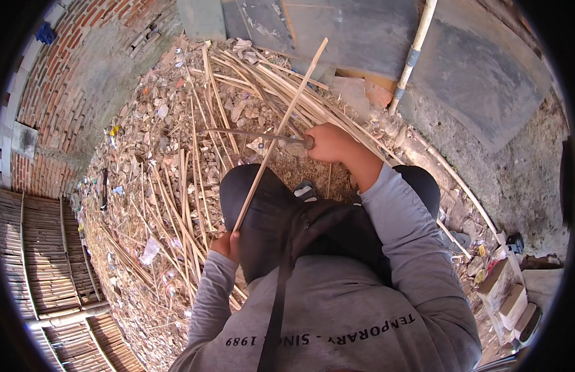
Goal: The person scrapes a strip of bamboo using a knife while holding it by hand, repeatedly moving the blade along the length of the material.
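Note:
My left hand (226, 246) is closed around the lower end of a long, pale bamboo strip (295, 104), beside my left knee. The strip slants up and away to the right. My right hand (332, 146) grips the handle of a long, narrow knife (250, 132) in front of my knees. Its dark blade points left and crosses the strip about midway; whether the two touch I cannot tell. Behind the right hand lies a pile of similar strips (262, 77) on the ground.
More loose strips (183, 208) lie left of my knees on ground strewn with rubble and litter (135, 149). A brick wall (58, 93) and bamboo slats (42, 248) stand left. Grey panels (362, 37) and a leaning pole (413, 59) are ahead; wooden blocks (507, 297) sit at right.

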`<move>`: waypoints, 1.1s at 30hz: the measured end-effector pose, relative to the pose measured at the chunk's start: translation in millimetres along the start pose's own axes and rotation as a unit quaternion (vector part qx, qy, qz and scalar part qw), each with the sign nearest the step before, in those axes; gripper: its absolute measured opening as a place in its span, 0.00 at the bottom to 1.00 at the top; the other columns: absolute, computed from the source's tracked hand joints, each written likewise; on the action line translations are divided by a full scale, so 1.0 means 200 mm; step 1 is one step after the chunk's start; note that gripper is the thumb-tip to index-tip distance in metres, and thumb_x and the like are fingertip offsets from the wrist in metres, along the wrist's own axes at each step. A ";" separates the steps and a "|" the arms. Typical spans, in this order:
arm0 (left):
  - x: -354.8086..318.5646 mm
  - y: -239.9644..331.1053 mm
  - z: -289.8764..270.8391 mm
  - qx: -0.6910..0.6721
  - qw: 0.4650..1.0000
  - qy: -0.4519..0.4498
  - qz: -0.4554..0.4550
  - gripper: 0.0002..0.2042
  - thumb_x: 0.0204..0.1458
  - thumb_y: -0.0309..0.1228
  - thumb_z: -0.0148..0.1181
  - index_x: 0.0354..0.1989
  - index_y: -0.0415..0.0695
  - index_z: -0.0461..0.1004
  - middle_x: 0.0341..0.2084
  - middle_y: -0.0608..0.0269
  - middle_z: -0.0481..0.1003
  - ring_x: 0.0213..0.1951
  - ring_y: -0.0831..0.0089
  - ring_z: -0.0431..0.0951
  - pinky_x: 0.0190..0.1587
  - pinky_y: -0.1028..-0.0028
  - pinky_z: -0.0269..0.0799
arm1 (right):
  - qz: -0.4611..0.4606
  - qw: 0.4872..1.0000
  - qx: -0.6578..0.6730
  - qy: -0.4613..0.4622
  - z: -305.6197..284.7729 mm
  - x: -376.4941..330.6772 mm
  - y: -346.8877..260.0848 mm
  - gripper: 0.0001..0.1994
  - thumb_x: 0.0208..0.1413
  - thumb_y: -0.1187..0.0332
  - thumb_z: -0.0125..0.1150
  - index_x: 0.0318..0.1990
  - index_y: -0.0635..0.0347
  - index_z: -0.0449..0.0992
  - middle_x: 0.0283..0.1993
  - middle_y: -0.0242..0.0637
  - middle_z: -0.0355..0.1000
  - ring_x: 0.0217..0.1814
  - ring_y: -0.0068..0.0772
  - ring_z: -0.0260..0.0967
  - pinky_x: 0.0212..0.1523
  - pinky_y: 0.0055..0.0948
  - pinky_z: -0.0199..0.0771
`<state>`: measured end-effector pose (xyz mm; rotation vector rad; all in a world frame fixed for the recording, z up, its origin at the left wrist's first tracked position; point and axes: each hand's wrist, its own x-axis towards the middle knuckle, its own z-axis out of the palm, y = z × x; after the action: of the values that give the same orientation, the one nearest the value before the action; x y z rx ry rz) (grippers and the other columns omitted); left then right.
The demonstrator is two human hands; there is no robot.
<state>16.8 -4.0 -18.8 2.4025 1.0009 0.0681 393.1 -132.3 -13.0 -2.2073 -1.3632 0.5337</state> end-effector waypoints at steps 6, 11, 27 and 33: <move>0.00 -0.04 0.02 0.004 1.000 0.000 -0.003 0.26 0.60 0.50 0.41 0.32 0.38 0.75 0.19 0.39 0.73 0.29 0.41 0.76 0.31 0.55 0.70 | 0.008 1.000 0.015 0.026 -0.01 -0.01 -0.02 0.13 0.41 0.63 0.64 0.35 0.58 0.77 0.32 0.48 0.74 0.38 0.51 0.73 0.39 0.45 0.72; 0.01 -0.09 0.04 0.005 1.000 -0.006 -0.001 0.26 0.60 0.51 0.40 0.32 0.39 0.75 0.19 0.39 0.73 0.28 0.40 0.75 0.30 0.54 0.69 | -0.022 0.998 -0.038 -0.036 0.01 -0.05 -0.14 0.12 0.40 0.65 0.61 0.35 0.55 0.78 0.32 0.45 0.75 0.40 0.50 0.73 0.40 0.47 0.73; 0.00 -0.04 0.01 0.011 1.000 -0.013 -0.016 0.28 0.60 0.52 0.38 0.31 0.38 0.75 0.19 0.41 0.74 0.28 0.42 0.76 0.32 0.54 0.69 | 0.019 0.999 0.027 -0.025 -0.03 -0.03 -0.06 0.11 0.41 0.64 0.60 0.34 0.55 0.78 0.33 0.46 0.75 0.39 0.51 0.73 0.40 0.46 0.72; 0.00 -0.05 0.02 0.001 1.000 0.004 -0.004 0.28 0.60 0.53 0.39 0.32 0.38 0.75 0.20 0.41 0.74 0.29 0.41 0.76 0.33 0.55 0.69 | 0.009 1.000 -0.013 -0.014 -0.04 -0.04 -0.07 0.12 0.40 0.64 0.61 0.34 0.54 0.78 0.33 0.44 0.75 0.40 0.49 0.73 0.40 0.45 0.73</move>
<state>11.4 -0.1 -27.6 2.4007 1.0149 0.0730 383.9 -135.6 1.4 -2.2418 -1.3739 0.5583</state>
